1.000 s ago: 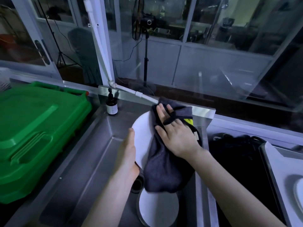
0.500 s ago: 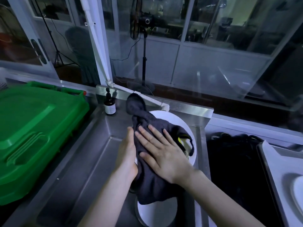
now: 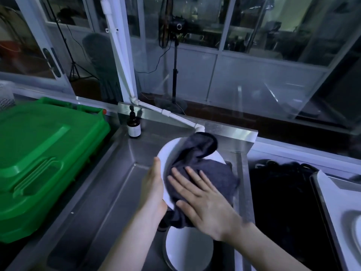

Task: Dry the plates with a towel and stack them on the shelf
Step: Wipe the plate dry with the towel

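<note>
Far left, green bin lid (image 3: 45,153). Pump bottle (image 3: 134,128) beside it, pale label too small to read. Over steel sink (image 3: 109,192): left hand (image 3: 154,190) gripping white plate (image 3: 168,153) by rim, thumb in front, fingers hidden behind. Dark towel (image 3: 205,173) pressed to plate face under right hand (image 3: 205,208), fingers flat and spread. Drying under way, probably. Second plate (image 3: 187,249) below in sink. No shelf in view.

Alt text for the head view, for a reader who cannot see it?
Over a steel sink, the left hand holds a white plate by its edge while the right hand presses a dark towel against it. A second plate lies in the sink; a green bin stands left.
</note>
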